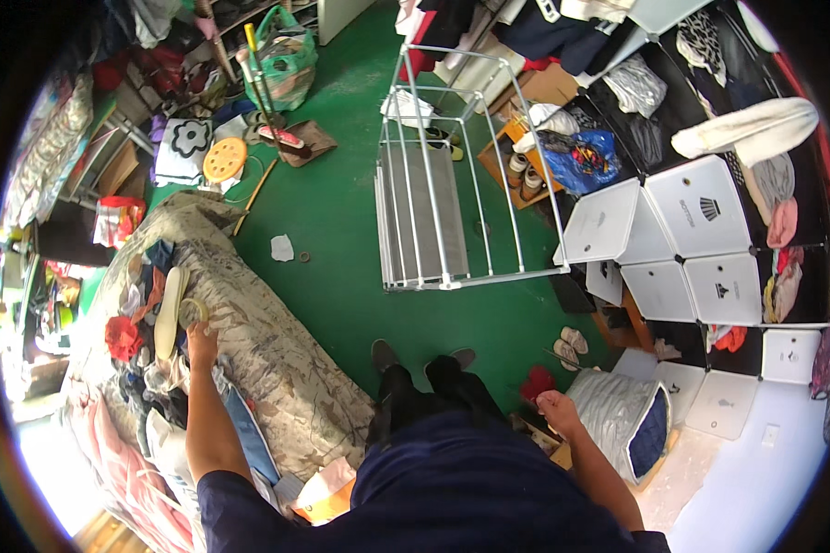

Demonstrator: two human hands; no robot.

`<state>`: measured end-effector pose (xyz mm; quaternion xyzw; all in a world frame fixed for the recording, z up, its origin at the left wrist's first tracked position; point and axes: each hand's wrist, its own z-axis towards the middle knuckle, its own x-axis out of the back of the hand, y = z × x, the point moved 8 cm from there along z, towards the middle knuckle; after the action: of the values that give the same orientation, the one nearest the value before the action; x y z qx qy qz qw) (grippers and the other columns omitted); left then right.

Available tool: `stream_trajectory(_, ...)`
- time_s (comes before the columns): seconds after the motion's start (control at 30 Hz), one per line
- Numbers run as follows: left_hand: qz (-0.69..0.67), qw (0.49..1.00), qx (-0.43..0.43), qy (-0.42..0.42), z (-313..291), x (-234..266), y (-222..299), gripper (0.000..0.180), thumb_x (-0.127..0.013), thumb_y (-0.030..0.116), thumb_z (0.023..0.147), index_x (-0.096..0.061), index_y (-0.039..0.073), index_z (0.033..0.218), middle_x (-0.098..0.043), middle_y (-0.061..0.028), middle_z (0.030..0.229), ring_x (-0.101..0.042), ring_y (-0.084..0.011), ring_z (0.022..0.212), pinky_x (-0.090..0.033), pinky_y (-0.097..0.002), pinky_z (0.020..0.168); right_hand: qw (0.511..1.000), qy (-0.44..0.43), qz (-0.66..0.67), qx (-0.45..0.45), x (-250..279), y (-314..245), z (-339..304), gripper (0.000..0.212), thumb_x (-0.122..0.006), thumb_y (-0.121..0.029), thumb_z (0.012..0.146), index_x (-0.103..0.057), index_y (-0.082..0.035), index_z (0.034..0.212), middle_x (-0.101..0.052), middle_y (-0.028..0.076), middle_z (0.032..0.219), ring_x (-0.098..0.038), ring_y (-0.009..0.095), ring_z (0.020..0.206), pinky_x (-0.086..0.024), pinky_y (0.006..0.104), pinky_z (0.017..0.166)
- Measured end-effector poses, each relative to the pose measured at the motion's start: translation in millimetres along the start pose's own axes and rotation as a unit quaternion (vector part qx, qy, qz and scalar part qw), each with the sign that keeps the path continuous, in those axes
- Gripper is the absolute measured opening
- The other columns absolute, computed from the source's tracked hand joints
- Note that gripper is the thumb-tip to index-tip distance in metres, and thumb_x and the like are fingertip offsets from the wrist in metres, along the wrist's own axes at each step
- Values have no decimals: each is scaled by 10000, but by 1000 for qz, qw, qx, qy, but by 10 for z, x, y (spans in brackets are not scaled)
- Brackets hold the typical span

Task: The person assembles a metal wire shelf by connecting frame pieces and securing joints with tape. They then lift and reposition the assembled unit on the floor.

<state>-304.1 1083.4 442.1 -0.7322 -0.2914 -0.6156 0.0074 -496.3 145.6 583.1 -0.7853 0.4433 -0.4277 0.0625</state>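
Observation:
My left hand (pixel 201 347) reaches over the bed at the left, its fingers closed on the near edge of a pale yellowish ring that looks like a roll of tape (pixel 193 311). Right beside it lie a long cream slipper-shaped piece (pixel 169 313) and a crumpled red cloth (pixel 123 338). My right hand (pixel 557 411) hangs out to the right with curled fingers. A dark red item (pixel 537 382) shows just past its fingertips; whether the hand holds it I cannot tell. A silvery quilted storage bag (pixel 609 415) stands close by that hand.
A white metal rack frame (pixel 447 276) stands on the green floor (pixel 332 230) ahead of me. White-doored cube cabinets (pixel 696 207) line the right. The camouflage-patterned bed cover (pixel 277 346) runs along my left. A stick (pixel 254 198), a paper scrap (pixel 282 248) and pale shoes (pixel 574 343) lie on the floor.

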Motion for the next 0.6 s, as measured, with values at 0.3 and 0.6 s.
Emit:
stream_trajectory(0.3, -34, 976, -183, 116, -173, 300, 924, 223, -716, 52, 902, -676, 16, 1119, -697, -221, 1109, -652, -447, 1044, -525, -514, 917, 995, -2, -70, 72, -112, -207, 16, 332, -669, -349, 997, -746, -39, 1089, -772, 167, 1006, -752, 302, 949, -574, 409, 851)
stream_trajectory(0.6, -645, 729, -67, -218, -1865, 266, 3718, 258, -714, -71, 935, -565, 98, 1059, -679, -18, 968, -673, -129, 919, -554, -279, 822, 968, -50, 21, 247, -447, -2566, -84, 302, -744, -194, 980, -694, -11, 1215, -725, 136, 1074, -733, 226, 953, -579, 347, 831)
